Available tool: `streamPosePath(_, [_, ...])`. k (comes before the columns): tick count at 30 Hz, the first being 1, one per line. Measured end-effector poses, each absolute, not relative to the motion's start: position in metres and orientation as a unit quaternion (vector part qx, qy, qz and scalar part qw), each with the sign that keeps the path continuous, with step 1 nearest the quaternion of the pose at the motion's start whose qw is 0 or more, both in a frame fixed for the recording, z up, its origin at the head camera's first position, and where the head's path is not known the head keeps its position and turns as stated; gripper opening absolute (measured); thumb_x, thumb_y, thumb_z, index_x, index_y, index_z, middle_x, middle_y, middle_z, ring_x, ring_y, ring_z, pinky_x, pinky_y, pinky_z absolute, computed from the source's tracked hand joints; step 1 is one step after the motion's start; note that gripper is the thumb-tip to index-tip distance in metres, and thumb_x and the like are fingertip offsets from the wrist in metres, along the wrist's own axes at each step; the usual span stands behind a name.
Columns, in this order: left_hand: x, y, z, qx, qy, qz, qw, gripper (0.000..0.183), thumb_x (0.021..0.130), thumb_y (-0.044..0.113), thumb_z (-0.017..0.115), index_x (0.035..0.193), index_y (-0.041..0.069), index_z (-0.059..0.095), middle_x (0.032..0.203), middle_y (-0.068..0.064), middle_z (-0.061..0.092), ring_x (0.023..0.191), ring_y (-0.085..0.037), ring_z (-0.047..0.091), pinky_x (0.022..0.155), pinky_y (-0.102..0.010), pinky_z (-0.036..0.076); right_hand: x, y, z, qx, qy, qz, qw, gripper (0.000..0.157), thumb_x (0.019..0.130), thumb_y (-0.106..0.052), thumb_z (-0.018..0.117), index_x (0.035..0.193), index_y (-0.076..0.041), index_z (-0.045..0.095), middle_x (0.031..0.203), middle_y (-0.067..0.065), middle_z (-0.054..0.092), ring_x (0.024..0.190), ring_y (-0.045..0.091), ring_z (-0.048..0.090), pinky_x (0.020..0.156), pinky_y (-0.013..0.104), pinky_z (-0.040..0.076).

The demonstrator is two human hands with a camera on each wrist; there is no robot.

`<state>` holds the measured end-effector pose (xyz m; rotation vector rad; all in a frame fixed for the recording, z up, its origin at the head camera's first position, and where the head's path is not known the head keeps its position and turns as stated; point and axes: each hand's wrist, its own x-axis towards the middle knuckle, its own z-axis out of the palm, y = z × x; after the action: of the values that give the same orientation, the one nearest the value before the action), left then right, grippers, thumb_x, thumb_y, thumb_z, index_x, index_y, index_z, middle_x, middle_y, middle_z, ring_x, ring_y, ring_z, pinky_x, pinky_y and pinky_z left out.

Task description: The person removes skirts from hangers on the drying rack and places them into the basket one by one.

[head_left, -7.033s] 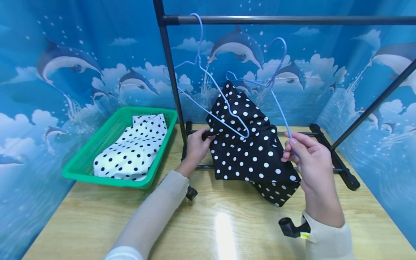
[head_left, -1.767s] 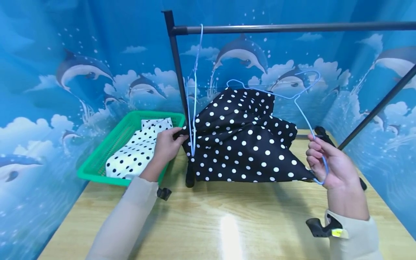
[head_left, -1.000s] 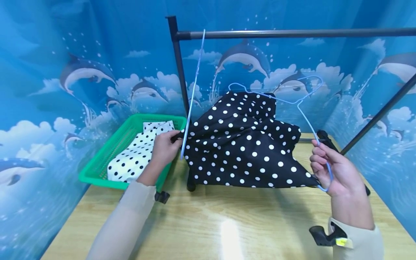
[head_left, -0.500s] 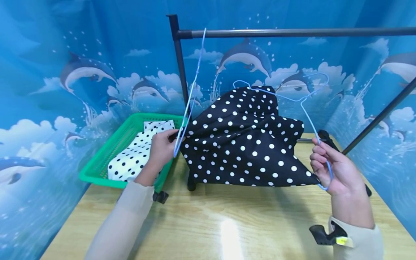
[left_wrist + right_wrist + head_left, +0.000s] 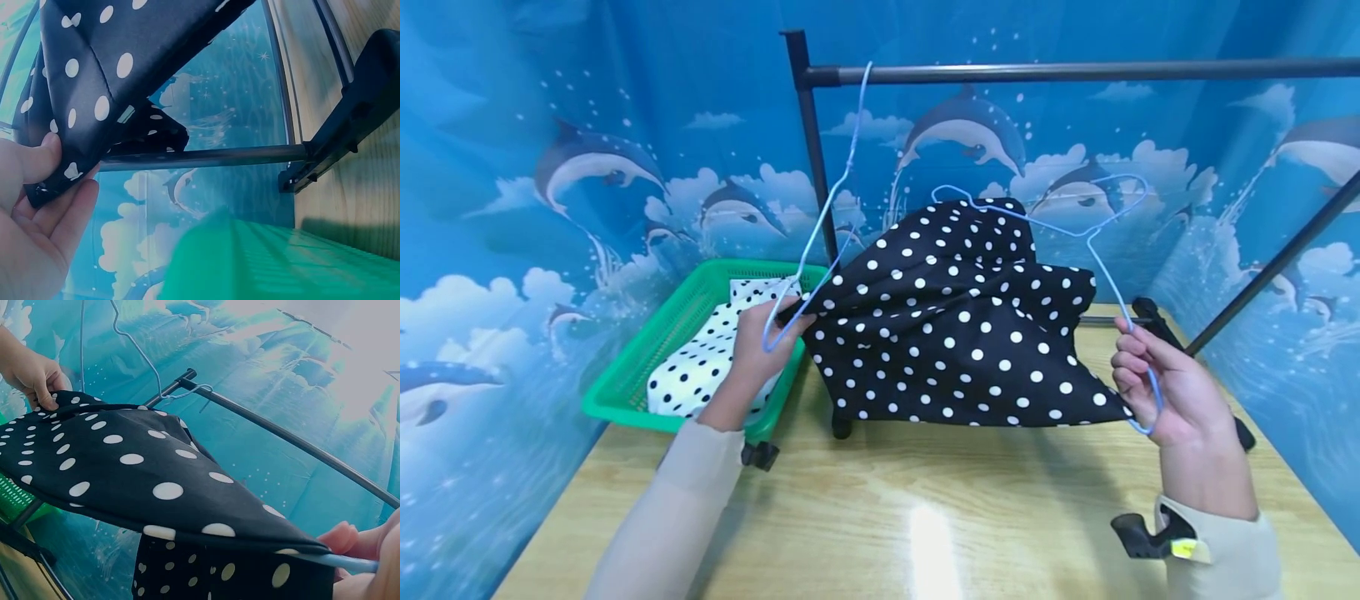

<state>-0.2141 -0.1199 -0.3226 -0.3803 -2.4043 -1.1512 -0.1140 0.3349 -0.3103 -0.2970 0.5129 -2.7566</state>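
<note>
My left hand (image 5: 752, 337) pinches one end of a black garment with white dots (image 5: 955, 333), thumb on one side and fingers on the other in the left wrist view. The cloth is drawn out sideways above the table. My right hand (image 5: 1183, 387) grips a light-blue wire hanger (image 5: 1105, 272) by its lower right corner, where the garment's other edge comes to a point. The hanger's far shoulder lies along the garment's top edge, and part of its wire is hidden by the cloth. A second blue hanger (image 5: 857, 125) hangs from the rail, its lower end overlapping my left hand.
A black clothes rack (image 5: 1037, 72) stands on the wooden table (image 5: 850, 517), its left post just behind the garment. Behind my left hand is a green basket (image 5: 625, 358) with a white black-dotted cloth (image 5: 688, 379) inside. A dolphin-print curtain (image 5: 715, 150) surrounds the table.
Over the seven seconds, my hands have moved apart, stretching the garment wide, and the held hanger has tilted. Lately my left hand has shifted slightly left, and the hanging hanger has swung and turned.
</note>
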Motion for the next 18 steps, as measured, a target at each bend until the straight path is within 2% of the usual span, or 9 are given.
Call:
streamPosePath(3, [-0.214, -0.122, -0.321, -0.12, -0.874, -0.419, 0.214, 0.01, 0.089, 0.012, 0.07, 0.094, 0.004, 0.073, 0.066, -0.01, 0.061, 0.06, -0.024, 0.048, 0.056, -0.032, 0.038, -0.113, 0.336, -0.309, -0.106, 0.179, -0.965, 0.161, 0.032, 0.108, -0.014, 0.023, 0.117, 0.004, 0.047, 0.08, 0.012, 0.051, 0.064, 0.016, 0.033, 0.055, 0.03, 0.042])
streamPosePath(9, [-0.214, -0.128, -0.32, -0.122, -0.88, -0.396, 0.233, 0.009, 0.088, 0.01, 0.07, 0.089, 0.001, 0.073, 0.073, -0.014, 0.067, 0.065, -0.025, 0.054, 0.06, -0.034, 0.04, -0.108, 0.336, -0.306, -0.094, 0.199, -0.964, 0.148, 0.032, 0.108, -0.014, 0.025, 0.119, 0.003, 0.05, 0.079, 0.013, 0.054, 0.062, 0.017, 0.036, 0.053, 0.029, 0.043])
streamPosePath(14, [-0.213, -0.131, -0.316, -0.118, -0.879, -0.397, 0.237, 0.012, 0.089, 0.008, 0.069, 0.097, 0.0, 0.074, 0.086, -0.019, 0.071, 0.071, -0.029, 0.063, 0.063, -0.039, 0.047, -0.104, 0.335, -0.304, -0.087, 0.199, -0.966, 0.14, 0.031, 0.108, -0.014, 0.026, 0.119, 0.003, 0.05, 0.079, 0.013, 0.055, 0.062, 0.018, 0.039, 0.053, 0.029, 0.043])
streamPosePath(16, [-0.211, -0.132, -0.315, -0.116, -0.876, -0.398, 0.245, 0.019, 0.088, 0.007, 0.07, 0.105, 0.0, 0.074, 0.094, -0.02, 0.072, 0.073, -0.028, 0.065, 0.063, -0.037, 0.049, -0.103, 0.334, -0.303, -0.085, 0.199, -0.967, 0.135, 0.031, 0.108, -0.013, 0.027, 0.119, 0.003, 0.05, 0.079, 0.014, 0.056, 0.062, 0.019, 0.04, 0.053, 0.029, 0.043])
streamPosePath(18, [-0.211, -0.132, -0.314, -0.119, -0.872, -0.403, 0.249, 0.022, 0.088, 0.006, 0.07, 0.109, -0.001, 0.073, 0.097, -0.02, 0.072, 0.067, -0.027, 0.063, 0.059, -0.033, 0.046, -0.103, 0.333, -0.303, -0.083, 0.199, -0.968, 0.131, 0.03, 0.108, -0.013, 0.028, 0.119, 0.003, 0.05, 0.079, 0.014, 0.056, 0.062, 0.019, 0.04, 0.053, 0.029, 0.043])
